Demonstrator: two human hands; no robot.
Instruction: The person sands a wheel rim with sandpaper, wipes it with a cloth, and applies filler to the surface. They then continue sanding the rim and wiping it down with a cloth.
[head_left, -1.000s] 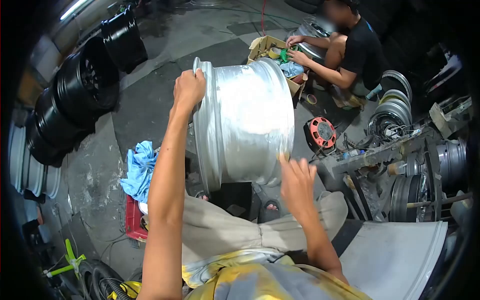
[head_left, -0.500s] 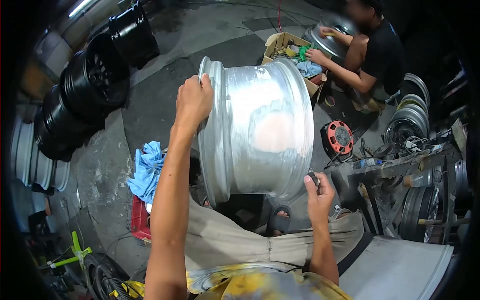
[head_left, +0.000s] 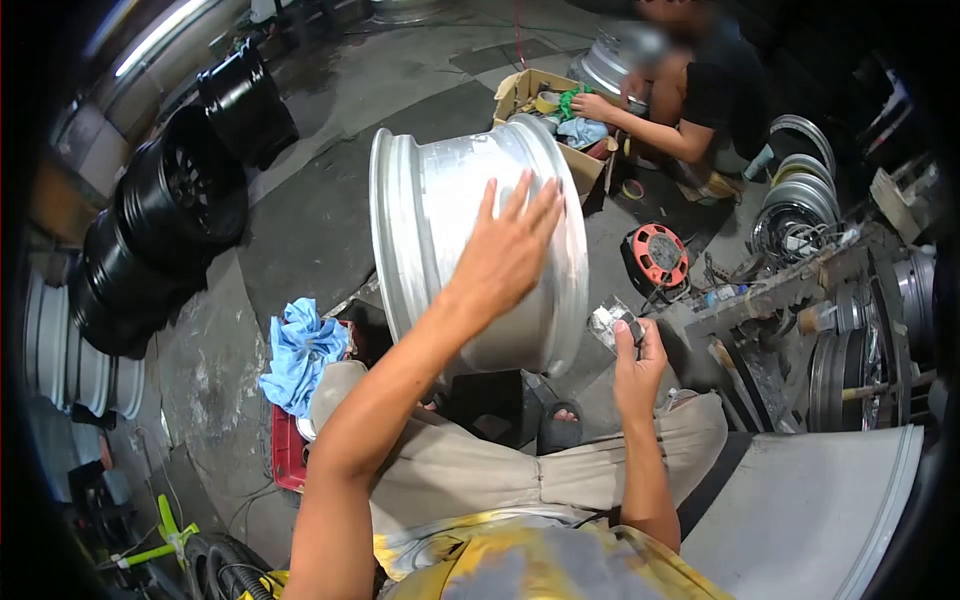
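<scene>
In front of me, on its side, stands a bare metal wheel rim with a silvery, partly dull barrel. My left hand lies over the barrel, fingers spread, palm down. To the right of the rim and apart from it, my right hand pinches a small flat tool with a dark grip part and a silvery, smeared end; its exact kind does not show. A pale filler patch seen on the barrel earlier is now behind my left hand.
A blue cloth lies over a red crate at left. Black rims line the far left. A co-worker's arm reaches to a cardboard box. A red cable reel and a cluttered rack stand at right.
My left hand has left the rim's left edge and moved right onto the barrel, fingers spreading. The small tool in my right hand has turned into clearer view. The view has shifted slightly.
</scene>
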